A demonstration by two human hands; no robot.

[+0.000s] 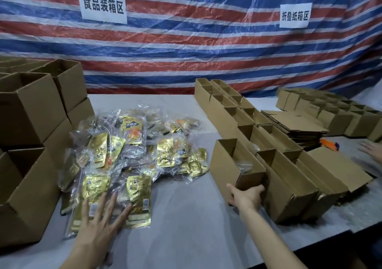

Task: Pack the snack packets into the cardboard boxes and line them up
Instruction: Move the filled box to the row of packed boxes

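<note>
A heap of gold and clear snack packets (132,144) lies on the grey table (186,227), left of centre. My left hand (99,217) lies flat with spread fingers on the nearest packets at the heap's front edge. An open cardboard box (229,161) stands to the right of the heap, with something pale inside it. My right hand (246,195) grips that box's near end, fingers curled round its corner. More open boxes (287,186) sit in a row right beside it.
Large open cartons (31,111) are stacked along the left edge. Rows of small open boxes (227,103) run back on the right, beside a stack of flat cardboard (297,124). Another person's hand (372,151) and an orange tool (328,143) are at far right.
</note>
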